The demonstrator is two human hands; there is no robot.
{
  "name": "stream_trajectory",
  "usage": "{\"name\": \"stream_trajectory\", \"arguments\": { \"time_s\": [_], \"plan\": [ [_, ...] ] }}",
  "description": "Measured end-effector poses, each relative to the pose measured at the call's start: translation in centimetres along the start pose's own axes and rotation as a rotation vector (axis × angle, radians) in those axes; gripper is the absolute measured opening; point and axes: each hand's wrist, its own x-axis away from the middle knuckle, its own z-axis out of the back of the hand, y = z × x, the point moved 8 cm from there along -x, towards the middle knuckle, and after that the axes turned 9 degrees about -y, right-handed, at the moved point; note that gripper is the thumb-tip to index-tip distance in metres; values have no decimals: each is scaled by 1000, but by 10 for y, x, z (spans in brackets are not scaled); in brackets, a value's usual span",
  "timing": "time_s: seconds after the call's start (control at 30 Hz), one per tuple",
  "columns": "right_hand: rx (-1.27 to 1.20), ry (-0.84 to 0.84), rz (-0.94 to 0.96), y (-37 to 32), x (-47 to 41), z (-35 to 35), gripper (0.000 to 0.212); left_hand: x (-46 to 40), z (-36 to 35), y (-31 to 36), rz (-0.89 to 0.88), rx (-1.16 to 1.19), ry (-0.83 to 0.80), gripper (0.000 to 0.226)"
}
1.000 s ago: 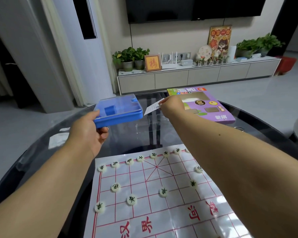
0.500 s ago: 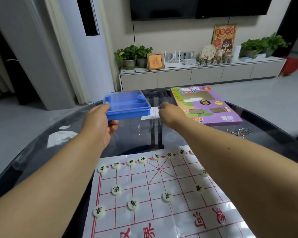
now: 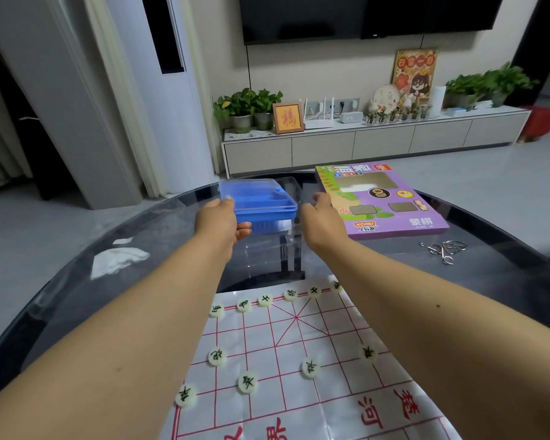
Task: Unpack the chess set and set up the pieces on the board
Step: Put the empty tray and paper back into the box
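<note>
The blue plastic case [image 3: 258, 202], a shallow rectangle with a clear lid and moulded compartments inside, sits at the far side of the round glass table [image 3: 77, 281], either resting on it or held just above; I cannot tell which. The left hand [image 3: 218, 222] grips its near left corner, thumb on top and fingers curled beneath. The right hand [image 3: 323, 214] reaches just right of the case, fingers bent toward a clear piece [image 3: 291, 187] behind it; whether it grasps anything I cannot tell. Nearer the person lies the board [image 3: 299, 360], a glossy, creased white sheet with a red grid and red characters. Round, pale pieces [image 3: 247, 382] with black characters stand on its crossings, a row along the far edge and others scattered closer. Right of the case, touching the right hand's side, lies a flat purple cardboard box [image 3: 394, 214] with a cut-out window. Farther right rests a tangle of metal wire rings [image 3: 445, 249]. A crumpled white scrap [image 3: 118, 262] shows at the left, on or under the glass.
</note>
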Motion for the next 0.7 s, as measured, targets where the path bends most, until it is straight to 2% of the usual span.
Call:
{"name": "stream_trajectory", "arguments": {
  "time_s": [0.07, 0.13, 0.2, 0.3, 0.4, 0.5, 0.57, 0.63, 0.7],
  "plan": [
    [82, -46, 22, 0, 2, -7, 45, 0, -9, -2, 7, -86, -33, 41],
    [186, -74, 84, -4, 4, -13, 43, 0, -11, 2, -3, -279, -31, 45],
    [286, -98, 147, -7, 3, -16, 39, -1, -13, 9, -49, -577, -36, 44],
    [456, -150, 219, -11, 3, -23, 29, -2, -16, 18, -110, -1147, -16, 44],
    [535, -192, 182, -11, 4, -28, 33, -3, -13, 12, -29, -1353, 27, 42],
    [498, -226, 190, -9, 6, -35, 27, -8, -9, -4, 108, -1429, 5, 44],
    [532, -277, 168, -5, 6, -38, 24, -15, -5, -12, 137, -1376, -30, 48],
    [594, -278, 189, -7, 4, -41, 20, -20, -3, -12, 78, -1203, -39, 52],
    [632, -259, 182, -7, 2, -39, 21, -18, 7, -6, 53, -919, 25, 51]
  ]
}}
